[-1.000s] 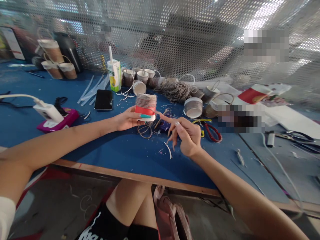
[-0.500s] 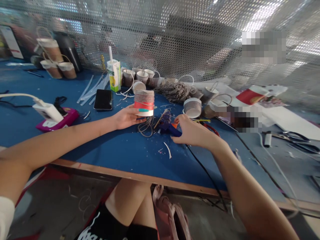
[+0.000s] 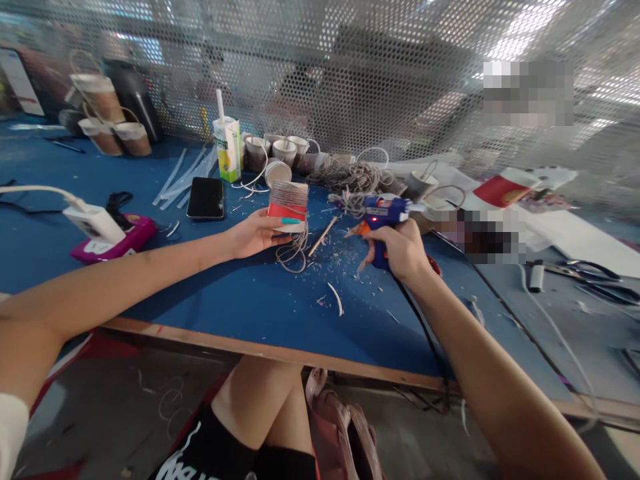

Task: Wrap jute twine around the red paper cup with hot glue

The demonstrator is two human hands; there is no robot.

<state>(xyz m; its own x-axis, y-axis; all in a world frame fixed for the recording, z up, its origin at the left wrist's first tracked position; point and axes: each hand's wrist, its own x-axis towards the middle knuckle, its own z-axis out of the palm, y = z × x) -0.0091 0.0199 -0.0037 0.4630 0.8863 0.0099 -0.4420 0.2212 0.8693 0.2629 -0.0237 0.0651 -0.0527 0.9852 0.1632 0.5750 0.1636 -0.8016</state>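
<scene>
My left hand (image 3: 255,233) is closed around a red and white paper cup (image 3: 286,212), its upper part wound with grey-brown cord. Loose cord (image 3: 293,257) hangs from the cup in loops onto the table. My right hand (image 3: 403,250) grips the handle of a blue glue gun (image 3: 384,212) with an orange trigger and a small red light. The gun is raised off the table, its nozzle toward the left and the cup. Between the two hands lie a thin wooden stick (image 3: 323,236) and scattered scraps.
Behind stand cord-wrapped cups (image 3: 284,152), a tangle of cord (image 3: 353,177) and a drink carton (image 3: 229,148). A phone (image 3: 205,198) and a magenta power strip (image 3: 117,240) lie left; scissors (image 3: 595,273) lie right. The gun's black cable (image 3: 417,317) runs over the table's front edge.
My right hand has closed on the glue gun's handle and lifted it from the table, up and to the right. My left hand holds the cup in nearly the same place, tilted slightly.
</scene>
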